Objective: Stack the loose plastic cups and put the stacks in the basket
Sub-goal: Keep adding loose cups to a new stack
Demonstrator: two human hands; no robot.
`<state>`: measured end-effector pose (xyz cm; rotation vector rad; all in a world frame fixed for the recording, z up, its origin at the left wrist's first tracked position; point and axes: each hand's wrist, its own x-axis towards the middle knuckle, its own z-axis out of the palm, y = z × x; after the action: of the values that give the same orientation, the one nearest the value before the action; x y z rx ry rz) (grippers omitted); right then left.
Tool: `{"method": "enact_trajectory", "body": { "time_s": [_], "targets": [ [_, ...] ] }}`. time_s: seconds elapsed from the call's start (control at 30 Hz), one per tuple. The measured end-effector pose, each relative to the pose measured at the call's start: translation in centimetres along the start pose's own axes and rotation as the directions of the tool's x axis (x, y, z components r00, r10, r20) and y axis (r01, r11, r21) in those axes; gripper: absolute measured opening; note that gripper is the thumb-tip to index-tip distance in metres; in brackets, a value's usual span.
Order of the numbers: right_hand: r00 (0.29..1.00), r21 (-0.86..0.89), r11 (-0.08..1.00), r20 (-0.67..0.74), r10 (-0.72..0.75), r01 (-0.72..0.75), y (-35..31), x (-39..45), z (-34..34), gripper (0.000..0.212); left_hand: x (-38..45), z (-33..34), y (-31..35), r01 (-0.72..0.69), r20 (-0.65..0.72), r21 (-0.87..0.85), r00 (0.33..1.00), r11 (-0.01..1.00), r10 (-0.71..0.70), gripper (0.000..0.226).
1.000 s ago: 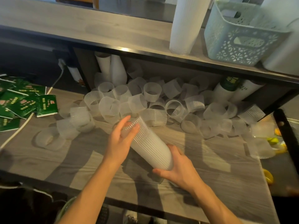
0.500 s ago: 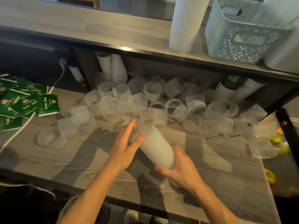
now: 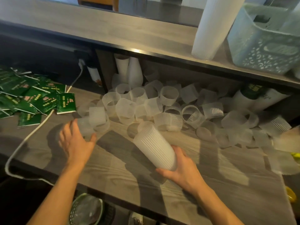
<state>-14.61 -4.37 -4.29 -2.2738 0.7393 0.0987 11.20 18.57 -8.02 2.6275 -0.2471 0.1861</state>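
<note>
Right hand (image 3: 183, 169) grips stack (image 3: 154, 146) at its base, tilted. Left hand (image 3: 76, 142), fingers spread, reaches a loose cup (image 3: 85, 127); grip not yet closed. Best to pinch the rim & slide it on straight w/o crushing.

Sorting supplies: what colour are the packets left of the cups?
Dark green packets with light print, in the head view.
</note>
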Motion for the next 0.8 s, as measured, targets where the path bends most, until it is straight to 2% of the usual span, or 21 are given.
{"method": "enact_trajectory", "body": {
  "time_s": [0.17,0.3,0.37,0.57,0.8],
  "targets": [
    [1.000,-0.012,1.000,0.023,-0.010,0.010,-1.1,0.6,0.8,0.088,3.2,-0.7,-3.4,0.013,0.130,0.188,0.991,0.982,-0.038,0.102],
    [0.999,-0.020,1.000,0.033,-0.011,0.012,-1.9,1.1,1.3,0.089,4.8,-0.5,-4.8,0.039,0.286,0.210,0.953,0.977,-0.099,0.111],
    [0.999,-0.022,1.000,0.041,-0.009,0.010,-2.2,1.2,1.5,0.089,5.2,-0.2,-5.2,0.043,0.322,0.210,0.940,0.977,-0.111,0.108],
    [0.998,-0.033,0.999,0.067,-0.018,0.020,-2.6,1.5,2.4,0.091,4.4,0.1,-4.6,0.032,0.320,0.185,0.943,0.982,-0.091,0.086],
    [0.997,-0.039,0.999,0.077,-0.032,0.035,-2.7,1.4,2.8,0.089,1.8,-0.3,-2.8,-0.049,0.415,0.102,0.910,0.994,0.002,0.087]
  ]
}}
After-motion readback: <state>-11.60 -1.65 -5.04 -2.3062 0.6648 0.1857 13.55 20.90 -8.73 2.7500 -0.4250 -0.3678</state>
